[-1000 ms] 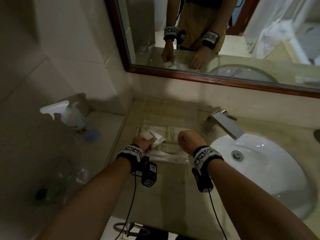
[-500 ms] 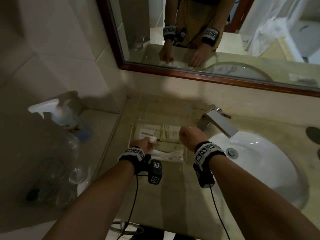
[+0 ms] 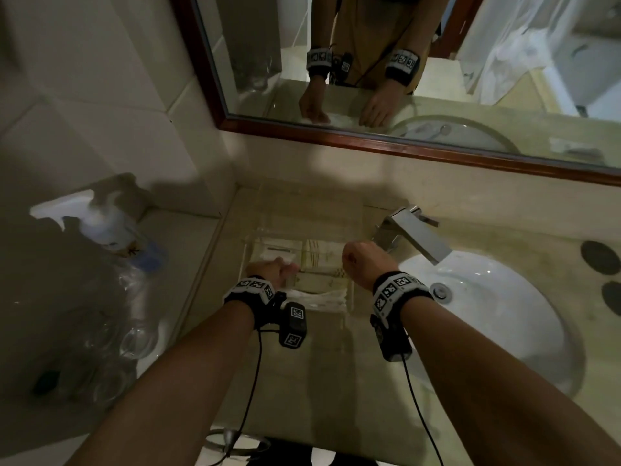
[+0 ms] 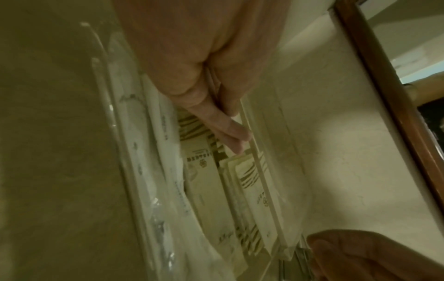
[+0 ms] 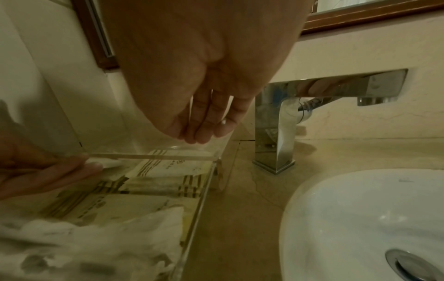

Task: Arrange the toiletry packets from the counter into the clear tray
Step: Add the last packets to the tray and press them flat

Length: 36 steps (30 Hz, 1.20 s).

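One more in: the white packet [image 3: 277, 255] I had up in the air a second ago now lies in the far-left corner of the clear tray [image 5: 201, 199], it just needs letting go. My left hand [image 3: 268, 272] is down inside, thumb and fingertips still pinching its edge. My right hand [image 3: 364, 264] hovers over the far right corner, fingers loose, empty.

The left hand [image 3: 273, 272] has brought its white packet [image 5: 108, 163] down into the clear tray [image 5: 153, 157].

from the head we look steeply down at the counter [image 3: 319, 381] and mirror [image 3: 336, 136]; our two wrist cameras sit close over the clear tray [image 5: 153, 157], which all three views share.
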Motion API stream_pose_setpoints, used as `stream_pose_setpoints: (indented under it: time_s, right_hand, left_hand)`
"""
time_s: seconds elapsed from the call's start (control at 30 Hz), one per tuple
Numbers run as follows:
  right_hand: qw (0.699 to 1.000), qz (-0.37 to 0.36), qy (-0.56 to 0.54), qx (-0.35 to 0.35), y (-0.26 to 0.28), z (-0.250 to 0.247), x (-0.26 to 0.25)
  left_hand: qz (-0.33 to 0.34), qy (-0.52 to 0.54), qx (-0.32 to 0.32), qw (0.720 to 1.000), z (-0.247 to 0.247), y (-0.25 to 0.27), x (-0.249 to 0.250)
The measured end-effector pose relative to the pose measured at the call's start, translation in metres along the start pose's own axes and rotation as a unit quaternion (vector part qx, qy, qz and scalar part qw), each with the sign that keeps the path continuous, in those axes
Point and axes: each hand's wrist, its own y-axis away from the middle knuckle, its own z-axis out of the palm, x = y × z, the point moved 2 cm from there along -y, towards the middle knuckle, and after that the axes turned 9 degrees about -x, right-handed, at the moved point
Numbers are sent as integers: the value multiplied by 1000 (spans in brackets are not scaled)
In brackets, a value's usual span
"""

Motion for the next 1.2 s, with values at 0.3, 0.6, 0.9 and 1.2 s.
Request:
stream_pose_setpoints:
  time_s: [0.3, 0.6, 0.9, 1.2]
  right_hand:
    - [1000, 18, 6, -10, 0, -8, 9]
    - [1000, -1, -7, -21, 7, -23, 11]
    - [1000, 13, 6, -13, 36, -57, 47]
    - [1000, 11, 3, 13, 90, -88, 117]
  left_hand:
    - [6, -113, 14, 994, 6, 1, 9]
    - [62, -342, 54, 936, 17, 12, 24]
    - [164, -627, 81, 757, 84, 66, 40]
    - [222, -689, 35, 689, 192, 101, 22]
